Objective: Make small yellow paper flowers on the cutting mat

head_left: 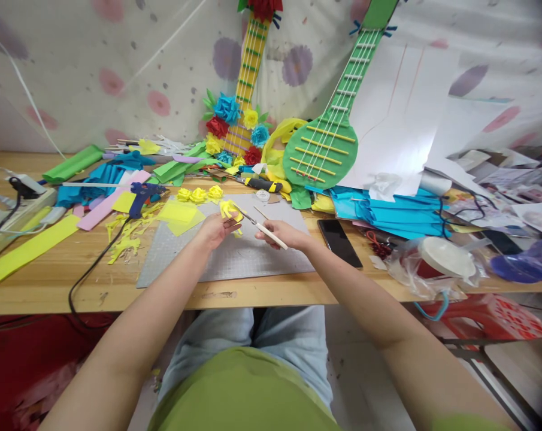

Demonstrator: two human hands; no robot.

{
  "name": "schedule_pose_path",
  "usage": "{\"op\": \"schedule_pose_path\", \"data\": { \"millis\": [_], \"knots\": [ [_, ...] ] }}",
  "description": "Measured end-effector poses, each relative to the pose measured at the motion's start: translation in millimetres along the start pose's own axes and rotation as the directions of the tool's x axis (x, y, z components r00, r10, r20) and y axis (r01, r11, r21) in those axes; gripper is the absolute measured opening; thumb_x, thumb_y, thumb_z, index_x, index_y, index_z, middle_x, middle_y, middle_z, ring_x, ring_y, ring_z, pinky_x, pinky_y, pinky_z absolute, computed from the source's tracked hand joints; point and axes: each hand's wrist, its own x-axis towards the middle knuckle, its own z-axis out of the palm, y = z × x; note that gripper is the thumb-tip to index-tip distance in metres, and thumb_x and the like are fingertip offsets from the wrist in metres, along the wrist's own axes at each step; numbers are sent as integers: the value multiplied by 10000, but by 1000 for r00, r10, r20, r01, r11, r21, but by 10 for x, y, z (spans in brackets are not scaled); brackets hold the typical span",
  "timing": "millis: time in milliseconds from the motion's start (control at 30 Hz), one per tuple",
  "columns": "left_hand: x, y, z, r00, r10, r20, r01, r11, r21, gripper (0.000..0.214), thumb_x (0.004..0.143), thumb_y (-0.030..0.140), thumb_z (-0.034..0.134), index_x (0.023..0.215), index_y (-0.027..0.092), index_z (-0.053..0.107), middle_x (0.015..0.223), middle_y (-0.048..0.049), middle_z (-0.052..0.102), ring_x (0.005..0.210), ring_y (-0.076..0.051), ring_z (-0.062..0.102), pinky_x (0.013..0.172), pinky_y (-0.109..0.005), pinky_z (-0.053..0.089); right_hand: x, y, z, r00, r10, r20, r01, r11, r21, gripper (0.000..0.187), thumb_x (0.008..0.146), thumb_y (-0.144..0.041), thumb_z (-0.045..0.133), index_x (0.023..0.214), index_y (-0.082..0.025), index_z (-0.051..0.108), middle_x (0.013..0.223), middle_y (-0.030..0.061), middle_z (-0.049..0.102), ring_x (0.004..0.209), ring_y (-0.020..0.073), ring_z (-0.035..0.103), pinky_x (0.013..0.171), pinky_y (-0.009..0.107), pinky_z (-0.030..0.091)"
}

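Observation:
My left hand (217,228) is closed on a small piece of yellow paper (230,209), held just above a grey cutting mat (235,257). My right hand (283,232) is closed around the white handles of a pair of scissors (260,225), whose blades point left and up toward the yellow paper. Three finished yellow paper flowers (199,194) lie in a row at the mat's far edge, beside flat yellow sheets (181,216).
A blue glue gun (144,194) with black cord lies left of the mat, near yellow paper scraps (126,234). A black phone (339,240) lies right of it. Two paper guitars (321,149) lean on the back wall. Blue paper (387,209) and bags clutter the wooden table (95,287) at right.

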Motion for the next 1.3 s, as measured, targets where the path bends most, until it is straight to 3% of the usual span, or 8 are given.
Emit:
{"op": "schedule_pose_path", "data": {
  "millis": [267,433,567,967,1300],
  "knots": [
    [3,-5,-34,999,-29,34,28,998,50,60,650,68,587,705,89,600,696,-79,637,627,-122,603,622,-247,508,-44,30,-29,996,5,86,-11,998,69,428,653,-564,567,757,-169,440,500,-66,430,399,53,409,381,180,314],
    [-14,7,-2,999,-45,19,44,998,35,61,656,47,562,688,87,595,674,-71,631,607,-117,598,610,-236,508,-96,26,-47,969,-93,230,59,987,152,451,689,-608,503,768,-174,408,542,-61,425,468,59,424,431,185,342],
    [-41,41,53,999,-46,16,46,999,10,76,665,48,549,693,101,595,672,-54,627,599,-105,592,600,-224,505,-129,8,-66,945,-99,310,40,980,194,454,740,-629,403,784,-176,396,567,-55,416,507,65,426,484,202,370],
    [-32,23,141,994,-112,9,111,991,76,122,636,23,564,716,109,598,698,-61,636,587,-117,589,588,-266,511,-101,25,-61,980,-74,185,76,997,-7,341,740,-507,496,760,-186,383,572,-54,441,506,75,446,472,198,359],
    [-13,15,139,990,-143,-3,143,988,65,84,647,30,577,694,99,588,668,-60,627,587,-114,586,609,-267,519,-148,-10,-56,986,-50,157,45,998,38,385,726,-552,491,750,-184,379,528,-65,417,455,61,407,424,188,319]
  ]
}}
